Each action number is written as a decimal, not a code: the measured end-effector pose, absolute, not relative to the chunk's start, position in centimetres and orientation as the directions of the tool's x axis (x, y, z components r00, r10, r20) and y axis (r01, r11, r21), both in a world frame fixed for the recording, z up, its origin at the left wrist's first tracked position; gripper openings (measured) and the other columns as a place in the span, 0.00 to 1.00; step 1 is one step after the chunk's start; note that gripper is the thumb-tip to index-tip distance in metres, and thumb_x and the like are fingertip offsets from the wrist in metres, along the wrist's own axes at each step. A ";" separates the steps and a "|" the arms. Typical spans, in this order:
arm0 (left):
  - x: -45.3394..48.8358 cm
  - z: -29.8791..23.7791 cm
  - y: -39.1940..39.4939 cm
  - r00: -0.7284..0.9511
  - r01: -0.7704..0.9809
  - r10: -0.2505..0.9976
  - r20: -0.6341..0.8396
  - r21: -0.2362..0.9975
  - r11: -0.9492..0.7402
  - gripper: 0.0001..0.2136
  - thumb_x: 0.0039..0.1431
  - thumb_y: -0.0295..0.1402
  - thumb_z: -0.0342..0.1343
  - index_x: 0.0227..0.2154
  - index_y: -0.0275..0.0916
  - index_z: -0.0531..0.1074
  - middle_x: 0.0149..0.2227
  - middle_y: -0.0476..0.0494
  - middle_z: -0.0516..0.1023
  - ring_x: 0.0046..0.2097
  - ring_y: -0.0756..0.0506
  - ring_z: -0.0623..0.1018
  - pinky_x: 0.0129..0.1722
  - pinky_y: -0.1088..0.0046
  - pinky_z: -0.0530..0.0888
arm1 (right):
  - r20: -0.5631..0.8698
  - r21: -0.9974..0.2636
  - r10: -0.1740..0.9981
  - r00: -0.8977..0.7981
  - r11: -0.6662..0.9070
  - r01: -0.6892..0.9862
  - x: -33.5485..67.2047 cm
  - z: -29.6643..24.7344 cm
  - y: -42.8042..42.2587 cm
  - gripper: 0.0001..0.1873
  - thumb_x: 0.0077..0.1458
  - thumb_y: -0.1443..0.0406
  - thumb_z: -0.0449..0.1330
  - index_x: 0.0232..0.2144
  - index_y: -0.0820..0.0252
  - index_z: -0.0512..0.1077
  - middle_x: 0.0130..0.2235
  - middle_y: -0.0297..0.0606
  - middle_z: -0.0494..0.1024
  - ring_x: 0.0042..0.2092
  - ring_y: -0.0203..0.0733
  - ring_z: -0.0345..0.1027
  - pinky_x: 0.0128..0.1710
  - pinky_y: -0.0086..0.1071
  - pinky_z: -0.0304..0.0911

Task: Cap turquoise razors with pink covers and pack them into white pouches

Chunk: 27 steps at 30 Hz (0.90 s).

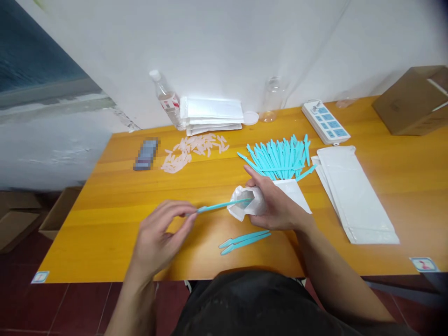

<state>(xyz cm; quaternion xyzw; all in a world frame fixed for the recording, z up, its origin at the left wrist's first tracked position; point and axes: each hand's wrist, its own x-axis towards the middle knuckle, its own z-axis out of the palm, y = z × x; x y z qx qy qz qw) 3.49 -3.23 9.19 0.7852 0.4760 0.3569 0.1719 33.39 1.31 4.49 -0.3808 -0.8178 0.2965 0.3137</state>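
My left hand (161,238) pinches the end of a thin turquoise plastic tool (220,206) and holds it level, its far tip inside the mouth of a white bag (245,201). My right hand (276,205) grips that bag and keeps its opening spread toward the left. Two more turquoise tools (245,241) lie side by side on the wooden table (115,205) just in front of my right wrist. A fanned heap of several turquoise tools (280,157) lies behind my right hand.
Flat white bags (353,196) lie stacked to the right, another stack (213,114) at the back. Pale pink caps (192,151), a blurred dark object (147,153), two clear bottles (166,98) (273,99), a power strip (325,122) and a cardboard box (416,100) stand around.
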 end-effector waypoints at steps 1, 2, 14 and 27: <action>5.1 9.1 -2.6 0.363 0.608 0.839 0.406 0.579 -0.543 0.07 0.61 0.26 0.61 0.40 0.42 0.76 0.39 0.45 0.81 0.41 0.46 0.79 0.43 0.66 0.75 | 0.289 -0.720 0.805 -0.518 0.539 0.436 33.3 4.5 1.3 0.64 0.40 0.71 0.66 0.72 0.49 0.36 0.52 0.45 0.70 0.54 0.56 0.66 0.54 0.52 0.62; 6.6 8.9 -2.1 0.418 0.576 0.806 0.418 0.564 -0.591 0.08 0.61 0.25 0.61 0.42 0.43 0.76 0.40 0.45 0.82 0.42 0.46 0.79 0.44 0.65 0.74 | 0.292 -0.717 0.801 -0.523 0.545 0.434 33.2 4.4 1.2 0.63 0.40 0.71 0.66 0.72 0.49 0.36 0.52 0.45 0.70 0.54 0.56 0.66 0.54 0.52 0.62; 6.1 1.7 -7.3 0.425 0.698 0.905 0.038 0.622 -0.354 0.06 0.62 0.35 0.62 0.41 0.45 0.79 0.42 0.43 0.78 0.45 0.42 0.77 0.46 0.61 0.72 | 0.286 -0.716 0.791 -0.541 0.552 0.427 33.1 4.5 1.2 0.63 0.39 0.72 0.65 0.72 0.51 0.38 0.51 0.45 0.70 0.52 0.57 0.66 0.54 0.52 0.61; 3.3 1.1 -6.1 0.248 0.759 0.968 0.033 0.614 -0.215 0.08 0.70 0.36 0.51 0.44 0.41 0.74 0.42 0.43 0.80 0.43 0.45 0.79 0.45 0.68 0.75 | 0.284 -0.707 0.800 -0.529 0.548 0.448 33.3 4.4 1.3 0.61 0.41 0.71 0.64 0.72 0.54 0.37 0.51 0.46 0.70 0.53 0.55 0.65 0.54 0.51 0.60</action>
